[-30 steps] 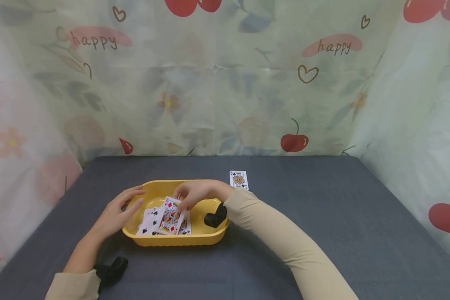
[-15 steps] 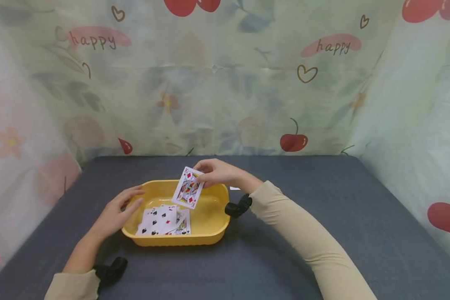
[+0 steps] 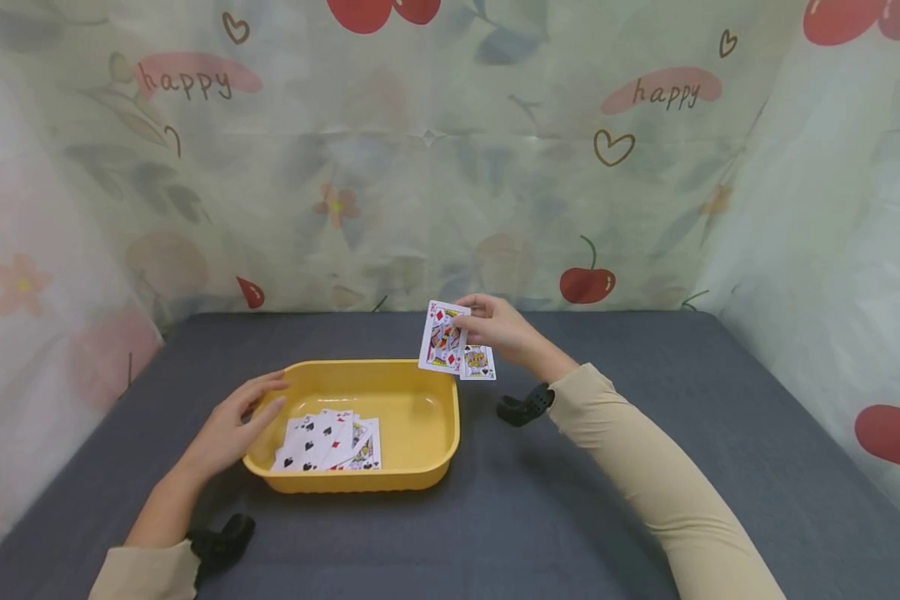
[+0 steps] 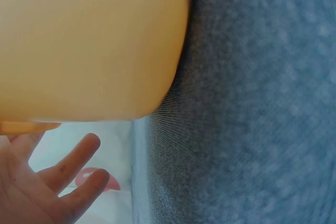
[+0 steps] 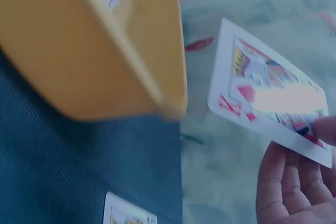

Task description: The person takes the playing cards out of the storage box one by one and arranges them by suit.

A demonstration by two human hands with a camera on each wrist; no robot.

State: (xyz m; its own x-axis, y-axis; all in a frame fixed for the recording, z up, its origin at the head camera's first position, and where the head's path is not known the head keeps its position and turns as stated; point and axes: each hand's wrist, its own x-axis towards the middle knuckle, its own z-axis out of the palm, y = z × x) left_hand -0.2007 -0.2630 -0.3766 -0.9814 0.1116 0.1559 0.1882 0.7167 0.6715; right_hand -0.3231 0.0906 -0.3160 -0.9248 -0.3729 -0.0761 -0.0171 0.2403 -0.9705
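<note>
My right hand pinches a playing card, the king of diamonds, between thumb and fingers, face toward the head camera. It is held above the far right corner of a yellow tray, and overlaps a king of spades lying face up on the table. In the right wrist view the king of diamonds is tilted, with glare across its face. Several face-up cards lie overlapped in the tray's left front part. At the tray's left rim is my left hand, its fingers spread and holding no card.
A dark grey cloth covers the table around the tray. Printed curtains stand along the table's back and sides. A black wrist camera is strapped to the right wrist, another to the left.
My right hand has lifted the king of diamonds out of the tray and carried it right and back, beside the king of spades. The left hand has stayed at the rim.
</note>
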